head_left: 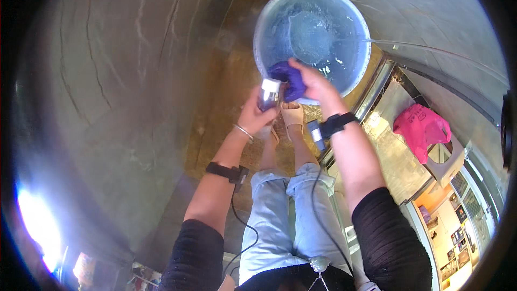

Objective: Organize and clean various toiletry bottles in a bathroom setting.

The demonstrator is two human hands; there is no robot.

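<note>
My left hand [255, 114] is wrapped round a small shiny object with a silver end and a dark side [270, 95]; it looks like a metal cup, but its kind is not certain. In my right hand [319, 84] is a bunched purple cloth [292, 82], right beside the shiny object. Whether the cloth touches it is hard to see. Both hands are over the near rim of a large round pale-blue tub [258, 37] with water and some white foam in it.
A thin hose or cord [431, 47] runs from the tub's right rim along the grey wall. On the right, past a dark door track [375, 87], a pink plastic bag [423, 129] lies over a white stool-like thing. Cables hang from both wrist straps. My sandalled feet are below the tub.
</note>
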